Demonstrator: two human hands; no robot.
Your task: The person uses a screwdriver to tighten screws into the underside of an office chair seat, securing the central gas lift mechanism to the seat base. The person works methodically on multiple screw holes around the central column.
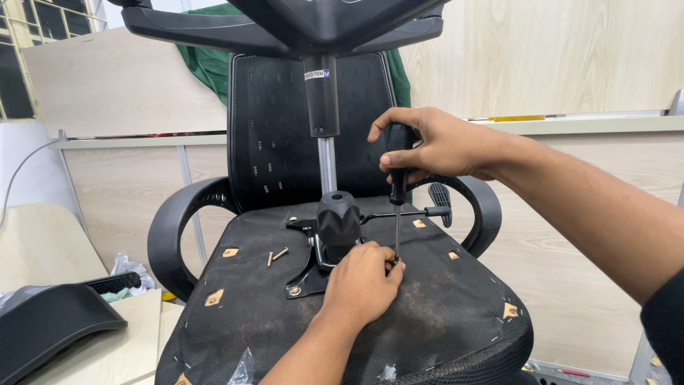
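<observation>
My right hand (434,146) is wrapped around the black handle of a screwdriver (397,192), fingers curled tight and thumb pressed along the side, so the tool stands close to upright with its thin shaft pointing straight down. That upright hold keeps the tip square on what it meets at the bottom. My left hand (362,284) rests knuckles-up on the underside of the seat (442,314), and its fingertips are pinched in around the spot where the screwdriver tip lands; I judge they steady a screw there, though the screw itself is too small and too covered for me to be sure of it.

Just beside the left hand sits the black metal mounting plate (308,274) of the seat mechanism, lying flat on the dusty fabric, with one bolt head showing at its near corner. A ribbed black knob (338,217) rises from the plate, and a thin lever rod with a paddle end (440,203) runs out from it toward the right armrest (484,207). Two loose screws (276,255) lie on the fabric to the left of the plate, apart from both hands, within easy reach.

The chair lies turned so its seat bottom faces me, which puts the plate on top. The gas lift column (322,100) stands up behind the knob, carrying the star base (285,25) overhead. The mesh backrest (274,128) stands beyond, and the left armrest (174,228) curves round at the side. A separate black padded piece (50,324) rests on the table at the far left.
</observation>
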